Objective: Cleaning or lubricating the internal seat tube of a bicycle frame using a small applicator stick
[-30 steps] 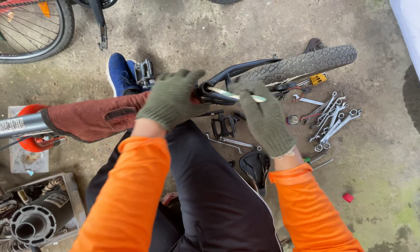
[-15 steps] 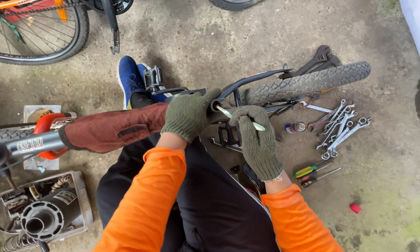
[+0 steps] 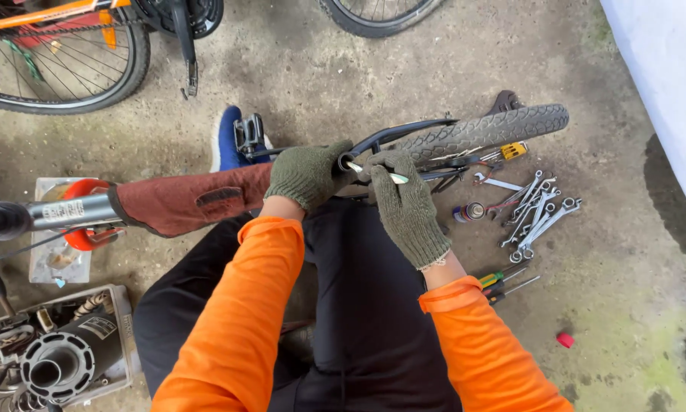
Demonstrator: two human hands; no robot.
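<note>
My left hand (image 3: 306,174), in a green knit glove, grips the dark bicycle frame (image 3: 404,131) at its open tube end. A reddish-brown padded cover (image 3: 186,202) wraps the frame tube to the left. My right hand (image 3: 405,204), also gloved, holds a thin pale stick-like tool (image 3: 377,172) whose tip sits at the tube opening. The bike lies across my lap, its knobbly rear tyre (image 3: 488,130) pointing right. A black pedal (image 3: 249,136) sticks up beyond the frame.
Several wrenches (image 3: 537,214) lie on the concrete at right, with screwdrivers (image 3: 503,281) and a small red cap (image 3: 565,339) nearer me. A crate of parts (image 3: 53,355) sits at lower left. Another bicycle's wheel (image 3: 61,57) stands at upper left.
The view has shifted and the bike frame sits lower in it. My hands have drawn closer together at the tube end, the right hand bringing the thin tool up to the opening.
</note>
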